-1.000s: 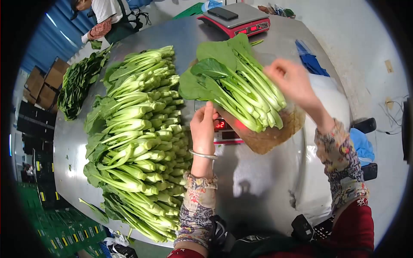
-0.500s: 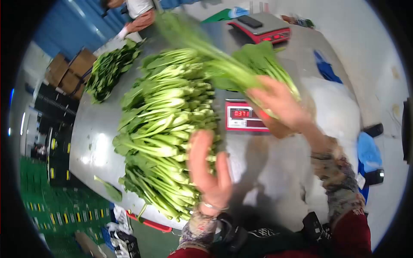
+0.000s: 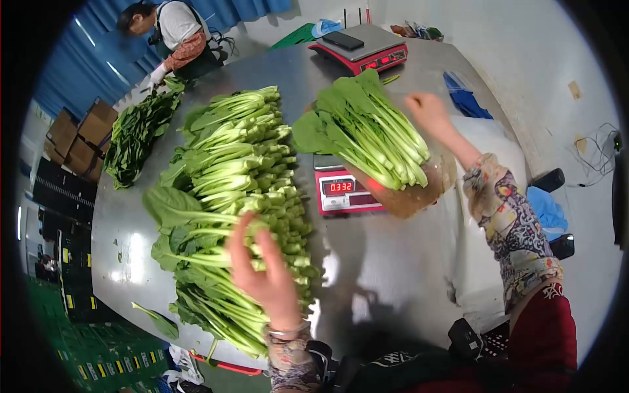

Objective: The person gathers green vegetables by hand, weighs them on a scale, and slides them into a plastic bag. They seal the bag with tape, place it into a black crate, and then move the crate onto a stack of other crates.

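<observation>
My left hand (image 3: 265, 278) is over the near part of a long pile of leafy greens (image 3: 242, 173), fingers apart. Its fingertips overlap a broad-leafed stalk (image 3: 196, 215) lying across the pile. My right hand (image 3: 429, 114) hangs beside a smaller bunch of greens (image 3: 377, 128), its fingers curled and nothing showing in them. That bunch rests on a brownish sheet (image 3: 409, 196) over a red scale (image 3: 347, 193), whose lit display reads 0.332. Most of the scale's pan is hidden under the greens.
A second red scale (image 3: 363, 56) with a black phone (image 3: 343, 40) on it stands at the back of the metal table (image 3: 386, 275). Another person (image 3: 180, 39) stands by a dark leafy heap (image 3: 141, 134). Green crates (image 3: 98, 354) are stacked at lower left.
My right hand no longer holds the stalk of greens and has curled up. A broad-leafed stalk now lies on the pile by my left hand. The display fell from 0.371 to 0.332.
</observation>
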`<state>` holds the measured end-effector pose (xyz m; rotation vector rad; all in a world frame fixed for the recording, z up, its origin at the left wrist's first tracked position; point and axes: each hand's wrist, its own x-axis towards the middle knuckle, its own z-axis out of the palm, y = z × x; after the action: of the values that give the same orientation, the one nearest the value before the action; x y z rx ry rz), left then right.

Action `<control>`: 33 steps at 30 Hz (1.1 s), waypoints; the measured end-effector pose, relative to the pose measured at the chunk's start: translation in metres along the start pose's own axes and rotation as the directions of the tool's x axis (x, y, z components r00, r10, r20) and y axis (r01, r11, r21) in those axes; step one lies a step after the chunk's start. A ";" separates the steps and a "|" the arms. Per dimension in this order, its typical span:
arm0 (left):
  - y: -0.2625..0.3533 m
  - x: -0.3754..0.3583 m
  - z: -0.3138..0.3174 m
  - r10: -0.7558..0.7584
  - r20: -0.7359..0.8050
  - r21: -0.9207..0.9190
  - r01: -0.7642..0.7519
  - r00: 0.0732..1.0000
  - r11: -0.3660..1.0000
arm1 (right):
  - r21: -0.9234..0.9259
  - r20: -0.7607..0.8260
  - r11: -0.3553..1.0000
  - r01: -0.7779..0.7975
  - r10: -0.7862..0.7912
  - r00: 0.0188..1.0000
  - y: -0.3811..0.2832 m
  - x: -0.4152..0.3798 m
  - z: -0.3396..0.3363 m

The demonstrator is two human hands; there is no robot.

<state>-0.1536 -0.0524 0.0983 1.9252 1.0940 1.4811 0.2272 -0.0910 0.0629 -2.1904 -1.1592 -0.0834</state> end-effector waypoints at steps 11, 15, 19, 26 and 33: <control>-0.075 -0.018 0.188 -0.366 0.569 -0.005 0.448 0.736 0.894 | 0.274 0.435 0.962 -0.006 -0.118 0.892 0.042 0.003 0.005; -0.042 -0.014 0.145 -0.039 0.522 0.013 0.037 0.852 0.999 | 0.413 0.377 0.842 -0.346 0.188 0.907 -0.017 -0.115 -0.027; -0.018 -0.058 0.085 0.015 0.682 0.130 -0.142 0.731 0.981 | 0.542 0.630 0.595 -0.593 0.179 0.756 -0.073 -0.267 -0.042; -0.071 -0.171 0.059 0.156 0.687 0.174 -0.370 0.709 0.913 | 0.207 0.569 0.849 -0.486 0.300 0.766 -0.079 -0.403 -0.009; -0.044 -0.182 0.022 0.556 0.655 -0.269 -0.529 0.512 0.805 | -0.115 0.481 0.667 0.736 -0.611 0.628 -0.066 -0.314 -0.032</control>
<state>-0.1635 -0.1738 -0.0455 2.6183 0.0770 0.7854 -0.0059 -0.3086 0.0146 -1.9127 -2.3373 -0.1424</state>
